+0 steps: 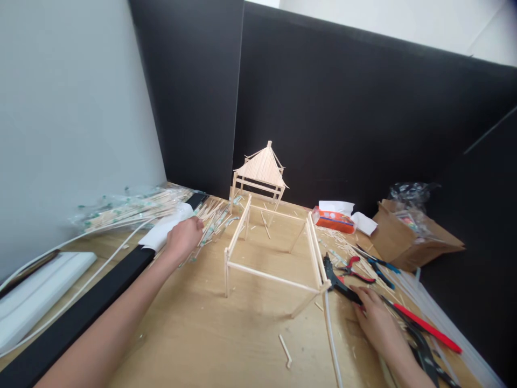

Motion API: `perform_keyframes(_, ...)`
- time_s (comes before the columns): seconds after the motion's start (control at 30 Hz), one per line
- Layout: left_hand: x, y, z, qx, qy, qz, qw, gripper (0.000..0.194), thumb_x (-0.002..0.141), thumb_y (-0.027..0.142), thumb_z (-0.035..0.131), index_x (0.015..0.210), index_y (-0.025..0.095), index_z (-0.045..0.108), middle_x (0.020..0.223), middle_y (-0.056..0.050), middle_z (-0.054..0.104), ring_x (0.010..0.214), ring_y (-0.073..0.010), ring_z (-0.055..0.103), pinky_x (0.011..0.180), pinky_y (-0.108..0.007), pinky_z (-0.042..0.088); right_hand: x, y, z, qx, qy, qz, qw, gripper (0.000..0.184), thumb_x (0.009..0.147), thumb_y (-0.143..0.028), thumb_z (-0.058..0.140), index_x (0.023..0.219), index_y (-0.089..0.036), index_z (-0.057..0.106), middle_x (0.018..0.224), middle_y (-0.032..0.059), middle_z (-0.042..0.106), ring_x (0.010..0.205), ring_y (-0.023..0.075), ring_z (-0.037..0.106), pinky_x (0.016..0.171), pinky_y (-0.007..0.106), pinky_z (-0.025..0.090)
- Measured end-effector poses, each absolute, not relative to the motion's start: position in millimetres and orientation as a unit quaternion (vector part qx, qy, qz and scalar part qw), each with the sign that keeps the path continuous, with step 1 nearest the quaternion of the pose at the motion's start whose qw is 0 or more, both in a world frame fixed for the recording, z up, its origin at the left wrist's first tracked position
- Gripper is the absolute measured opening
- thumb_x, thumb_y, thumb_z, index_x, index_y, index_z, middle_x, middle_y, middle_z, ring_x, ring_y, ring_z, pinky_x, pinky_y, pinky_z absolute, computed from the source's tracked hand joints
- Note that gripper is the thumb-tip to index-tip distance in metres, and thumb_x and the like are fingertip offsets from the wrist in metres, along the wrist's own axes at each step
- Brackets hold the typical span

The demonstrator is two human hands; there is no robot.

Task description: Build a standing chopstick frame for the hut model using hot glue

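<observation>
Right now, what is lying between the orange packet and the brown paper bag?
In the head view, a white sheet lies between the orange packet and the paper bag.

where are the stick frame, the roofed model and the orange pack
stick frame (272, 277): head view, on its near top bar
roofed model (264, 166): head view, on its sloping roof
orange pack (334, 221): head view, on its front
</observation>
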State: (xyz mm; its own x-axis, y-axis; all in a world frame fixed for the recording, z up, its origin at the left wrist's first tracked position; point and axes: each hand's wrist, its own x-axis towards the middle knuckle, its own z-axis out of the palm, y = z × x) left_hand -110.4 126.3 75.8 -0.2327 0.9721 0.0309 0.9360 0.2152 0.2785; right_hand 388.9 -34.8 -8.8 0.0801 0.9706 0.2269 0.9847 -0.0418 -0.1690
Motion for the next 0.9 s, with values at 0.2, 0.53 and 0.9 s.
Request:
perform_keyframes(0.2, -109, 122, 92, 0.624, 0.762, 0.154, 0.085, 0.046, 0.094, 0.038, 0.02, 0.097, 0.022, 0.063, 0.098, -0.01, 0.072, 0.093, -0.0294, 0.066, 0.072, -0.035, 0.045, 391, -34, -10, -0.713, -0.686, -0.048, 0.14, 0.038, 0.091, -0.027, 0.035, 0.12, -0.015, 0.056, 0.115, 0.0141, 0.057, 0.094, 0.0255, 0.063, 0.084, 0.039, 0.052)
perform_keyframes(0.53, -112, 132, 67, 0.614, 0.777, 0.096, 0.098, 0.046, 0.097, 0.037, 0.021, 0.11, 0.013, 0.058, 0.098, -0.018, 0.07, 0.096, -0.0324, 0.066, 0.074, -0.041, 0.047, 390, -37, -3, -0.695, -0.697, -0.077, 0.162, 0.037, 0.092, -0.031, 0.035, 0.117, -0.013, 0.057, 0.116, 0.0167, 0.057, 0.095, 0.0269, 0.064, 0.081, 0.04, 0.053)
perform_keyframes(0.9, -125, 140, 46, 0.607, 0.787, 0.04, 0.108, 0.034, 0.092, 0.037, 0.055, 0.118, 0.015, 0.056, 0.113, -0.009, 0.062, 0.096, -0.0208, 0.062, 0.082, -0.042, 0.053, 413, -50, -7, -0.685, -0.697, -0.098, 0.189, 0.039, 0.091, -0.041, 0.04, 0.115, -0.016, 0.058, 0.114, 0.0146, 0.06, 0.077, 0.0222, 0.067, 0.073, 0.039, 0.057)
